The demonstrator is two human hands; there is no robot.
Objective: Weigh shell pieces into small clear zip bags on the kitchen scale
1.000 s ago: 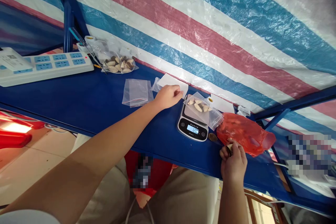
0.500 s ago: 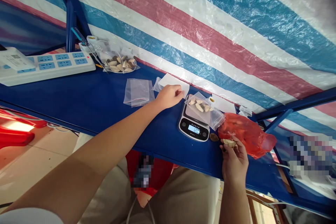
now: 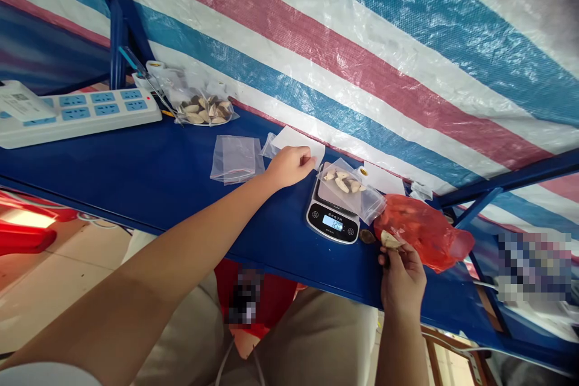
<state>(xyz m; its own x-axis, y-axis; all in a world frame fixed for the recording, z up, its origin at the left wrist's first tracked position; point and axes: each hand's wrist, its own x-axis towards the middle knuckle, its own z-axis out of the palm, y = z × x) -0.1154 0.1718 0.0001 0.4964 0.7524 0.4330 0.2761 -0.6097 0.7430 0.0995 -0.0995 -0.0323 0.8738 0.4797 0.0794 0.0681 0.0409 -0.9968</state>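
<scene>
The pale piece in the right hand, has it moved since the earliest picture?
Yes. Judged against the scale, the pale piece in the right hand has shifted slightly forward and leftward, a little nearer to it.

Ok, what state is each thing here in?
Digital scale, on, display lit
Clear bag on scale, holding wedge-shaped pieces
Rear clear bag, bulging with similar pieces
Stacked clear bags, lying flat
Brown piece beside scale, lying loose
Red plastic bag, crumpled
Power strip, red light showing
Left hand, loosely curled
Right hand, pinching one pale wedge
</scene>
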